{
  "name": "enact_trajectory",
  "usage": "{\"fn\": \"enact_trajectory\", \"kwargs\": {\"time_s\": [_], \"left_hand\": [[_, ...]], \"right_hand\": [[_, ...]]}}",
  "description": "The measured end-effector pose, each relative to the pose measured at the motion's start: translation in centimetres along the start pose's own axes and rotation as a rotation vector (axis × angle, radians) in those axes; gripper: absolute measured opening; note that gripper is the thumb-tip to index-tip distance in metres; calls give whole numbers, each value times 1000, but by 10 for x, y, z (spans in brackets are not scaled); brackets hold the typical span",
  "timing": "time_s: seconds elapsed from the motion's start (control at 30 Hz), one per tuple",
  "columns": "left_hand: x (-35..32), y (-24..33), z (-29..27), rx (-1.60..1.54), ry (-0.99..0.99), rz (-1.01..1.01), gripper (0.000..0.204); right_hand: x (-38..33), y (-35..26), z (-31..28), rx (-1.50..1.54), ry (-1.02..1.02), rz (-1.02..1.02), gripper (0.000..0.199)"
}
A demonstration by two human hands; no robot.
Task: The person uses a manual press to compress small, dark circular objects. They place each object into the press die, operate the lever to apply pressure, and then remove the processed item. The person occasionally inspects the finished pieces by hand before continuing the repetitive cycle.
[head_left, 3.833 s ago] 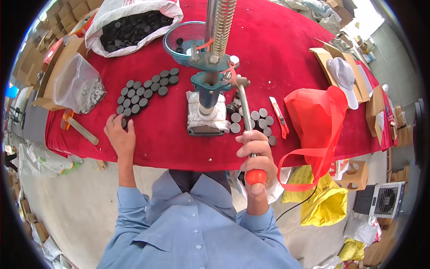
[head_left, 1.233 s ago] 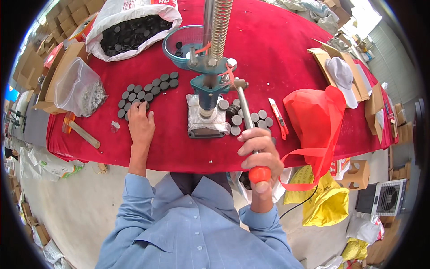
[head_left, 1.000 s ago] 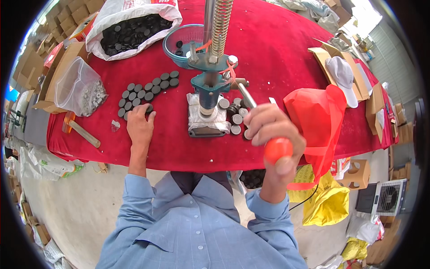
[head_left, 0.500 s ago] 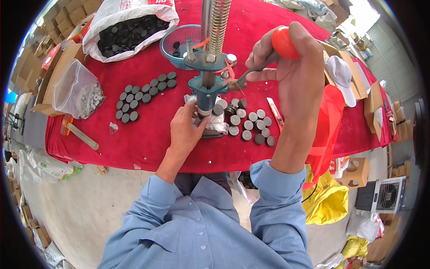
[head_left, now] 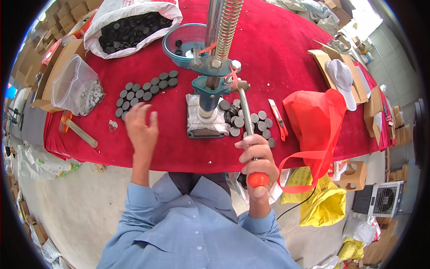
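Observation:
A hand press [head_left: 209, 92] with a steel column and coil spring stands upright at the middle of the red-covered table. My right hand [head_left: 257, 161] is closed around its metal lever [head_left: 244, 107], which points down toward me, with the red ball knob [head_left: 258, 180] by my thumb. The ram rests low over the press's cloth-wrapped base [head_left: 197, 123]. My left hand [head_left: 142, 127] is open, thumb apart, its fingertips beside the rows of small dark round discs [head_left: 147, 96] on the left. More discs [head_left: 235, 132], some grey-faced, lie right of the base.
Behind the press are a blue basin [head_left: 168, 51] and a white sack [head_left: 96, 38] of black discs. A bag of small metal parts [head_left: 91, 96] and a hammer [head_left: 82, 134] lie left. To the right are a utility knife [head_left: 278, 119], a red bag [head_left: 309, 116] and a cap [head_left: 340, 76].
My right hand has pulled the lever down and toward me from its raised position. My left hand has left the press's base and moved left to the rows of discs.

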State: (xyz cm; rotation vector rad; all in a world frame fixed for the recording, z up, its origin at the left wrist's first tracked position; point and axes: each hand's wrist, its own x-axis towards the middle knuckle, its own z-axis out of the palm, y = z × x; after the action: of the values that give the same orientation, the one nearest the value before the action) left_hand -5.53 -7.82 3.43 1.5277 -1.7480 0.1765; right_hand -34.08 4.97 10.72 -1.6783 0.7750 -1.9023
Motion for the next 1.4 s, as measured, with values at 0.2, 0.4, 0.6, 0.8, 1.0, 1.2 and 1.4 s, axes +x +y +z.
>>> {"fn": "enact_trajectory", "kwargs": {"time_s": [0.2, 0.4, 0.6, 0.8, 1.0, 1.2, 1.4], "left_hand": [[-18, -61, -10, 112, -142, -2, 37], [-23, -47, -1, -236, -123, -43, 34], [-14, -1, 1, -458, -140, -174, 43], [-9, 72, 21, -600, -258, -134, 53], [-5, 98, 47, -545, -236, 3, 62], [-6, 100, 54, -556, -231, -25, 66], [-3, 71, 27, -570, -95, -91, 41]], "right_hand": [[6, -1, -2, -32, -34, -17, 58], [-7, 13, 7, 22, 58, -73, 56], [9, 3, -6, -42, -42, -67, 56], [76, -31, -7, -41, -108, -2, 54], [135, -41, -6, 44, -80, 208, 54], [107, -36, -3, 32, -40, 132, 54], [45, -14, -7, -49, -72, -41, 59]]}}
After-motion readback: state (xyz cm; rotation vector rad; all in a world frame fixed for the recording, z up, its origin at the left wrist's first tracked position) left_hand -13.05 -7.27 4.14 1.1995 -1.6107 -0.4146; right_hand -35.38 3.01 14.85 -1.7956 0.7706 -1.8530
